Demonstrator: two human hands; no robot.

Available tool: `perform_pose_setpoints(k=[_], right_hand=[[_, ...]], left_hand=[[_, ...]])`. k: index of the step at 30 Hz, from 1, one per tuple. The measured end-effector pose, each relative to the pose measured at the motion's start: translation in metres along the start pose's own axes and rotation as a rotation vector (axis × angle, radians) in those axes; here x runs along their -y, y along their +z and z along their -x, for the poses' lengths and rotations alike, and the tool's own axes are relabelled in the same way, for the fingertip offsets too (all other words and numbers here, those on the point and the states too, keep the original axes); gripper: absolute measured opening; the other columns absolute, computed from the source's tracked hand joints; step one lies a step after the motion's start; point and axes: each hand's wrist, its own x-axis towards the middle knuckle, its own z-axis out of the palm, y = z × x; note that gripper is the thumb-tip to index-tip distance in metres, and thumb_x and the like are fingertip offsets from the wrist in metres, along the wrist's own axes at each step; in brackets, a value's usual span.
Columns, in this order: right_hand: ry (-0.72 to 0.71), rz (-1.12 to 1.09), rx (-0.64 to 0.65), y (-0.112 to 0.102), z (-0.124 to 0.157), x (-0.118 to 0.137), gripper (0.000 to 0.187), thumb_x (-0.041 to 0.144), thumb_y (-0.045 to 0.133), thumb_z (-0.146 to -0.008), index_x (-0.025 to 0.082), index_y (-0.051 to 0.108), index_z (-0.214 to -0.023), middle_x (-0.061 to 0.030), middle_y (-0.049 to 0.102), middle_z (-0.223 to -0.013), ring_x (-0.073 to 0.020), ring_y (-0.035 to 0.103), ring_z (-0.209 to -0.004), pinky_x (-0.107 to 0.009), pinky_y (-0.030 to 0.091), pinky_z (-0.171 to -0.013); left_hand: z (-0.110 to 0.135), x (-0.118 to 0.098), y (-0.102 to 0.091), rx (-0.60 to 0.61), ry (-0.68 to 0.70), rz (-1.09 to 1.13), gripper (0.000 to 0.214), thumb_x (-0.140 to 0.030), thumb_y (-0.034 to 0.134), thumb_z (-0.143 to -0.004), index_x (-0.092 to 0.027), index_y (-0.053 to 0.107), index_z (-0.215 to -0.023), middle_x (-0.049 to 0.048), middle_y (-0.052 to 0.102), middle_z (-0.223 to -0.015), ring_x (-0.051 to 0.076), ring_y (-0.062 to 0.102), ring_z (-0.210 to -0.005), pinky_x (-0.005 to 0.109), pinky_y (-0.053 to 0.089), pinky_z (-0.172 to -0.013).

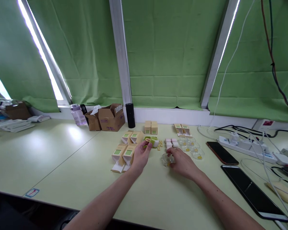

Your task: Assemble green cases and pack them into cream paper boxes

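Observation:
My left hand (141, 156) is closed around a small green-and-white piece (154, 142) with a pale loop near the fingertips; its exact kind is too small to make out. My right hand (182, 162) has its thumb and fingers on a clear plastic shell (166, 159) just above or on the table. Beyond the right fingers sit several pale pink-white blocks (172, 142). Small yellowish pieces (159, 146) lie between the two hands. To the right are several clear plastic shells (192, 148) with yellow spots. Beige cartons with green labels (120, 152) stand open-flapped beside my left hand.
Two beige boxes (151, 127) and more open cartons (182, 130) stand at the back. Cardboard boxes (112, 118), a black cylinder (130, 115) and a lilac bottle (78, 115) are at the back left. Two phones (222, 153) and a power strip (247, 147) with cables occupy the right.

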Motion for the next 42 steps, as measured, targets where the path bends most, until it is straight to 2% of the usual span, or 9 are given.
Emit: perform_pose_setpoints(k=[2,4,8,13,19,24,29,35,42], right_hand=[[0.015,-0.215,-0.023,0.003,-0.006,-0.005,0.044,0.011,0.074,-0.072,0.023,0.069,-0.114,-0.0084,0.071,-0.119,-0.0282,0.066,-0.110,-0.038,0.048,-0.089],[0.000,-0.574,-0.012,0.003,-0.010,-0.007,0.042,0.020,0.080,-0.071,0.023,0.070,-0.112,-0.0081,0.072,-0.116,-0.0287,0.066,-0.111,-0.039,0.050,-0.090],[-0.072,-1.325,0.141,0.002,-0.011,-0.002,0.050,0.038,0.085,-0.076,0.025,0.072,-0.122,-0.0086,0.074,-0.116,-0.0281,0.068,-0.109,-0.043,0.056,-0.089],[-0.067,-1.675,0.244,0.010,-0.006,0.006,0.047,0.039,0.080,-0.084,0.023,0.074,-0.127,-0.0104,0.078,-0.113,-0.0314,0.074,-0.110,-0.051,0.053,-0.103],[-0.021,-1.766,0.196,0.026,-0.007,0.010,0.046,0.037,0.078,-0.085,0.022,0.074,-0.128,-0.0091,0.080,-0.108,-0.0333,0.077,-0.106,-0.057,0.049,-0.110],[-0.014,-1.736,0.097,0.025,-0.006,0.011,0.044,0.037,0.083,-0.082,0.024,0.075,-0.124,-0.0064,0.077,-0.105,-0.0260,0.075,-0.093,-0.043,0.059,-0.087],[-0.022,-1.610,-0.074,0.024,-0.007,0.011,0.051,0.039,0.092,-0.074,0.027,0.075,-0.121,-0.0055,0.073,-0.110,-0.0200,0.068,-0.088,-0.031,0.056,-0.069],[-0.039,-1.308,-0.234,0.032,-0.011,0.012,0.066,0.037,0.098,-0.062,0.028,0.072,-0.122,-0.0075,0.072,-0.113,-0.0240,0.065,-0.099,-0.032,0.057,-0.072],[-0.075,-1.123,-0.256,0.041,-0.010,0.013,0.069,0.027,0.091,-0.063,0.030,0.069,-0.128,-0.0076,0.069,-0.120,-0.0244,0.062,-0.106,-0.032,0.056,-0.073]], left_hand=[[0.000,-0.003,0.001,-0.010,-0.006,0.028,0.064,-0.075,0.079,-0.077,-0.018,0.078,-0.105,0.0062,0.075,-0.086,0.024,0.072,-0.092,0.034,0.057,-0.087],[0.001,-0.006,0.002,-0.019,-0.016,0.056,0.064,-0.076,0.080,-0.075,-0.018,0.079,-0.102,0.0051,0.074,-0.082,0.023,0.070,-0.089,0.032,0.056,-0.085],[0.002,-0.009,0.003,-0.036,-0.048,0.097,0.063,-0.076,0.081,-0.073,-0.017,0.079,-0.093,0.0042,0.073,-0.079,0.020,0.066,-0.081,0.029,0.052,-0.078],[0.000,-0.006,0.003,-0.057,-0.061,0.101,0.063,-0.078,0.082,-0.070,-0.017,0.078,-0.087,0.0030,0.072,-0.079,0.016,0.059,-0.074,0.027,0.047,-0.071],[0.001,-0.005,0.003,-0.054,-0.056,0.093,0.064,-0.080,0.080,-0.070,-0.017,0.076,-0.082,0.0026,0.070,-0.077,0.015,0.056,-0.072,0.026,0.045,-0.070],[0.002,-0.004,0.002,-0.041,-0.061,0.070,0.062,-0.077,0.079,-0.075,-0.016,0.078,-0.087,0.0041,0.072,-0.077,0.017,0.060,-0.073,0.027,0.047,-0.071],[0.002,-0.005,0.002,-0.033,-0.059,0.074,0.061,-0.076,0.079,-0.075,-0.017,0.080,-0.089,0.0051,0.073,-0.079,0.018,0.061,-0.076,0.028,0.049,-0.073],[0.002,-0.007,0.004,-0.041,-0.053,0.084,0.062,-0.078,0.080,-0.072,-0.017,0.078,-0.080,0.0040,0.070,-0.074,0.018,0.060,-0.076,0.027,0.048,-0.072],[0.003,-0.009,0.004,-0.051,-0.056,0.108,0.061,-0.078,0.082,-0.069,-0.018,0.074,-0.075,0.0023,0.067,-0.074,0.016,0.058,-0.074,0.026,0.047,-0.071]])
